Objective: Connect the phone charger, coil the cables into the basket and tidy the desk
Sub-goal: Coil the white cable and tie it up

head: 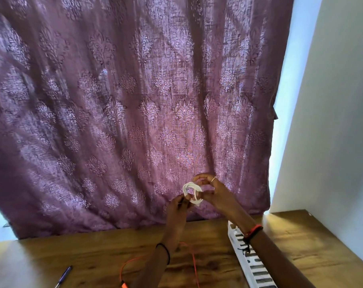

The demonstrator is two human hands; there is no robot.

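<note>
Curtain point(135, 100): purple, semi-sheer fabric with a repeating damask pattern, hanging in loose folds.
Wall point(332, 121): plain white, just right of the curtain.
Daylight strip point(279, 142): bright, running along the curtain's right edge.
Pen point(64, 275): dark blue, lying below the curtain's lower left corner.

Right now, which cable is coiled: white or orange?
The white cable: it is wound into a small coil, held up by the left hand and right hand. The orange cable lies loose on the desk.

Pen point(64, 276) and orange cable point(194, 267) cut off below
</note>
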